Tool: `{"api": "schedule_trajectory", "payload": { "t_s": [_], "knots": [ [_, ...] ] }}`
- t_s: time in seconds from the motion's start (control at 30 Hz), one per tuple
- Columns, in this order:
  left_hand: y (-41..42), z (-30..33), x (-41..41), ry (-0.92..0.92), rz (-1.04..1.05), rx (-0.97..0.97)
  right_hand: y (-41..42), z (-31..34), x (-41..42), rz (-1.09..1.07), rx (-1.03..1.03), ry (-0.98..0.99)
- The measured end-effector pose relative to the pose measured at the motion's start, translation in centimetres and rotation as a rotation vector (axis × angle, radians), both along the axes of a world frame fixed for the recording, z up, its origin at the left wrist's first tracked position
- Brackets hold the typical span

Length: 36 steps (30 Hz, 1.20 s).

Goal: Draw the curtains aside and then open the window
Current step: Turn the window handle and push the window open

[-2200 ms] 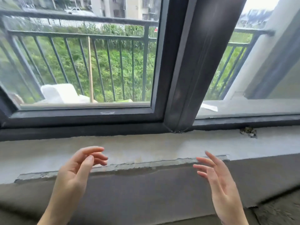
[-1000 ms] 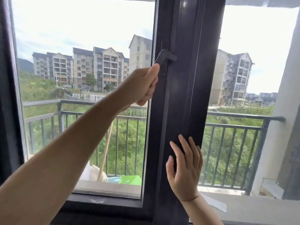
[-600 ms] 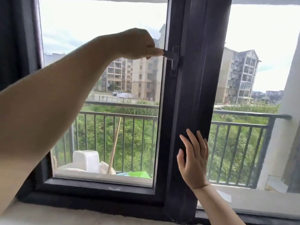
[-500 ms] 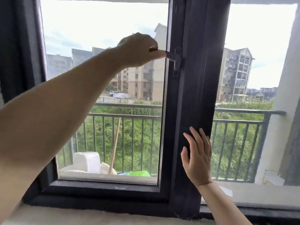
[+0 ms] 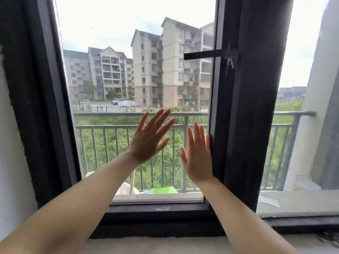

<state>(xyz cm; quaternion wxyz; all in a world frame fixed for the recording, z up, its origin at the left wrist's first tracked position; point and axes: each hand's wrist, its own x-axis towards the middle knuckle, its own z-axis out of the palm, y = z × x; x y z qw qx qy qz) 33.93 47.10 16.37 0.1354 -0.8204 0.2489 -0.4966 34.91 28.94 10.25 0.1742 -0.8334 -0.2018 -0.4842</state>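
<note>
A: Where are we in the job?

B: On the second half, we judge. No curtain shows anywhere across the window [image 5: 139, 88], so the drawing-aside looks done. The pane fills the middle of our view, and the handle [image 5: 203, 54] sticks out level from the right side of the frame [image 5: 218, 162], pointing left across the glass.

A: And our hands?

B: Both are flat and spread wide, holding nothing. The left hand [image 5: 149, 139] is up in front of the glass with its fingers fanned toward the upper right. The right hand [image 5: 197, 158] is just beside it, fingers straight up, its outer edge right against the dark frame. We cannot tell whether either palm actually touches the glass — they may only be near it.

A: So is the window open yet?

B: We cannot say for sure. The frame looks seated along the bottom, and we see no clear gap there. With the handle turned level, we take it the latch is released.

A: What does the next move call for?

B: A steady, even push from both palms near the handle side, we think — or a pull on the handle if the pane swings inward. We cannot tell which way it hinges, so we should feel for give first.
</note>
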Motion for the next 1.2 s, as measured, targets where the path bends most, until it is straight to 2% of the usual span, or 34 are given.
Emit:
{"api": "schedule_trajectory", "payload": {
  "t_s": [0.23, 0.53, 0.9, 1.03, 1.2],
  "knots": [
    [0.5, -0.3, 3.2, -0.253, 0.069, 0.089, 1.3, -0.8, 4.4, -0.056, 0.036, -0.158],
    [1.3, -0.3, 8.8, -0.231, 0.265, 0.113, 3.1, -1.0, 14.1, 0.083, 0.054, -0.177],
    [3.1, -0.3, 18.0, -0.193, 0.506, 0.135, 8.5, -0.9, 28.4, 0.393, 0.124, -0.182],
    [4.0, -0.8, 21.3, -0.227, 0.651, 0.176, 11.2, -0.9, 32.8, 0.509, 0.133, -0.163],
    [4.7, -1.1, 23.9, -0.236, 0.795, 0.232, 13.1, -0.8, 35.7, 0.517, 0.117, -0.101]
  ]
}}
